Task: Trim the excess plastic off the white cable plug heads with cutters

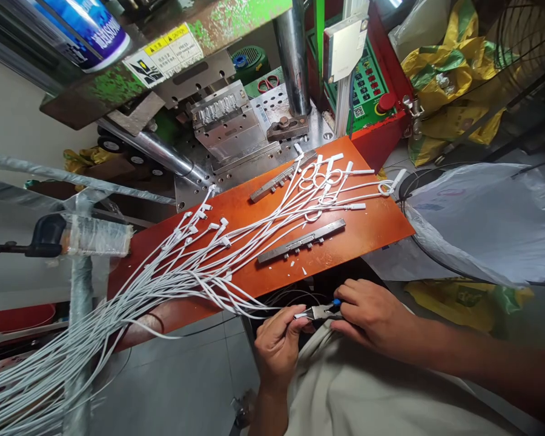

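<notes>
Near the lap, my left hand [277,342] pinches a small white connector [301,315] between thumb and fingers. My right hand [372,315] is closed round the blue handles of a pair of cutting pliers [320,312], whose jaws meet the white connector. Above both hands, a large bundle of white cables [163,287] lies over an orange board [367,230], with plugs and looped ends toward the right. Two metal bars with pegs rest on the board, one [302,241] in front of the cables and another [279,177] behind them.
A press with a metal mould [222,115] stands behind the board. To its right is a red and green control box [372,97]. A clamp [45,236] sits on a wrapped frame at left, and a white plastic bag [485,224] hangs open at right.
</notes>
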The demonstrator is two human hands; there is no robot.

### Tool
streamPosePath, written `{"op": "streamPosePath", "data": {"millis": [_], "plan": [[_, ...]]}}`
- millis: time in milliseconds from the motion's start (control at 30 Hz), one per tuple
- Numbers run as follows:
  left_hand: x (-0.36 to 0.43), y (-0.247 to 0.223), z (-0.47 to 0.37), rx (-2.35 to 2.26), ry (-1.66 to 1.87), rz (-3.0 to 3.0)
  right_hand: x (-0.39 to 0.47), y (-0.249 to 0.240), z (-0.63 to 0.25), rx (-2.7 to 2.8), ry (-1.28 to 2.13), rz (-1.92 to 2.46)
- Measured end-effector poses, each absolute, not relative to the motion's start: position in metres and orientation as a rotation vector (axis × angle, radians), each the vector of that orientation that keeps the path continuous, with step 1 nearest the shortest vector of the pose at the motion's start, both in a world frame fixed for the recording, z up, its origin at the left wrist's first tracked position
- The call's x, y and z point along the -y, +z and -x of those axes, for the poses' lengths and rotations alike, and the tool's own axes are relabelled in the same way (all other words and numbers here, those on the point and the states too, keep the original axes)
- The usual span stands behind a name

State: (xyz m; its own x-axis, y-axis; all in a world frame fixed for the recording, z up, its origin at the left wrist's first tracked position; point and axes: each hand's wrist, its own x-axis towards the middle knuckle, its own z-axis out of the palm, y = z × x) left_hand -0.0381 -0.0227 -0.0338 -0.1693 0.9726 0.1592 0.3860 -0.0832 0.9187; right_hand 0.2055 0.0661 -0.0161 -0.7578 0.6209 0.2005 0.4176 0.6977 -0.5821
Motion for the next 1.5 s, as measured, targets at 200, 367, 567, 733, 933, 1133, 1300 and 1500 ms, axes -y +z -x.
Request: {"op": "streamPosePath", "data": {"millis": [200,367,567,733,933,1133,1300,1500], "plan": [[0.022,-0.035,0.036,-1.541,1.249,-1.55,-0.068,-0.018,-0.207,2.535,0.729,0.795],[0.018,-0.029,0.034,-1.55,1.237,-1.525,-0.069,-0.016,-0.21,2.525,0.749,0.809],[0.017,-0.03,0.033,-1.548,1.259,-1.516,-0.072,-0.013,-0.214,2.518,0.888,0.795],[0.018,-0.03,0.032,-1.551,1.249,-1.546,-0.075,-0.012,-0.217,2.565,0.981,0.794],[0.016,-0.027,0.019,-1.514,1.268,-1.201,-0.073,-0.008,-0.217,2.493,1.026,0.828],[0.015,-0.029,0.009,-1.404,1.306,-0.899,-0.072,-0.006,-0.213,2.028,1.91,0.99],[0.012,-0.036,0.019,-1.311,1.267,-0.59,-0.087,0.003,-0.224,1.404,2.43,0.969],[0.012,-0.038,0.011,-1.357,1.366,-0.49,-0.08,0.005,-0.224,2.321,1.21,1.039]]}}
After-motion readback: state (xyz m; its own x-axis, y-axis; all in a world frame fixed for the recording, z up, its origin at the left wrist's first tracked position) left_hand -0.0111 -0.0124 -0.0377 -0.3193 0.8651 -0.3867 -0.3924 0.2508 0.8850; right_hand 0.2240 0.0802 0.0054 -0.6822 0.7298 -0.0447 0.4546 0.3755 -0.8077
